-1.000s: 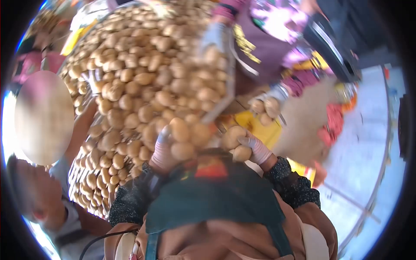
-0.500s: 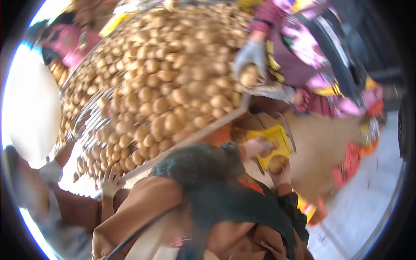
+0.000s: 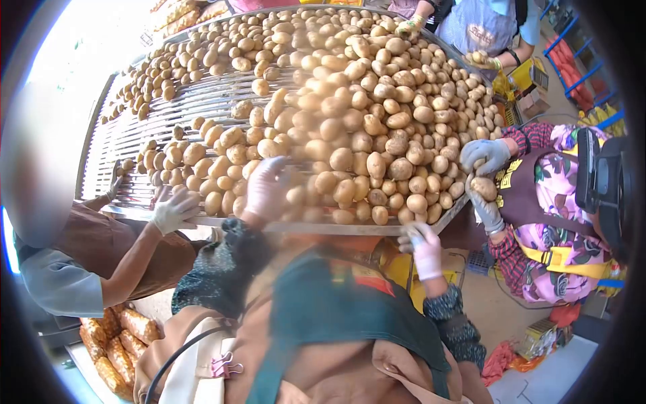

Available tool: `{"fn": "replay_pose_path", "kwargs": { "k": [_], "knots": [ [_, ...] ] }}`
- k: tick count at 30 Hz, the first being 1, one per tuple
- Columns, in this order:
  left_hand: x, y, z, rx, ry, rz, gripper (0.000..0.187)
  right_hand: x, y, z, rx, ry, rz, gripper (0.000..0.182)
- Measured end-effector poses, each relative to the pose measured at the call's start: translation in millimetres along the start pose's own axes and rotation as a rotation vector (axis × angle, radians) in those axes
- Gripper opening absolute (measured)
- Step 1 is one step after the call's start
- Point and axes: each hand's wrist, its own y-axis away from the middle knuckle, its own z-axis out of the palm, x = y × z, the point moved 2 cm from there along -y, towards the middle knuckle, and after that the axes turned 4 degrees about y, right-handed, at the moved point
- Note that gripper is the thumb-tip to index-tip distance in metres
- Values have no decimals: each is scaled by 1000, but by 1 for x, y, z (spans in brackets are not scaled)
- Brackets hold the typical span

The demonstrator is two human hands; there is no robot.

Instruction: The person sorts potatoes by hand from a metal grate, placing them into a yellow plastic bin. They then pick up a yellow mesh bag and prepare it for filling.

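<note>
Potatoes cover much of a metal slatted sorting table in front of me. My left hand, in a pale glove, reaches over the table's near edge among the potatoes. Its fingers are extended and somewhat blurred, and no potato shows in its grasp. Near the table's front right corner, my right hand, also gloved, hovers by the rim with its fingers apart and nothing visible in them. A yellow crate is below that hand, largely hidden by my arm and apron.
To the right, a co-worker's gloved hands hold potatoes. On the left, another worker's white glove rests at the table edge. Across the far right corner, a further worker handles potatoes. Filled net sacks lie at the lower left.
My hands have moved from over the yellow crate up to the table, the left one farther left. The potato in my right hand is gone from it. My view has turned.
</note>
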Motion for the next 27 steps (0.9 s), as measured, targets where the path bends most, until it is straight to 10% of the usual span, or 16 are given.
{"fn": "replay_pose_path", "kwargs": {
  "k": [2,9,13,15,18,27],
  "knots": [
    [-47,-25,-20,-3,-443,368,45,-15,-46,44,-106,254,-158,16],
    [-58,-74,-15,-431,-745,475,52,-26,-143,181,-19,1133,-602,62],
    [-43,-86,-31,-638,-621,307,46,-37,-145,188,-56,1428,-425,70],
    [-50,-89,-38,-497,74,-116,44,-50,-158,186,-159,1453,-324,69],
    [-68,-103,-30,-481,1450,-503,34,-60,-168,177,-257,1293,-335,66],
    [-80,-155,-10,-277,1191,-805,23,-110,-118,119,-498,-745,398,58]
  ]
}}
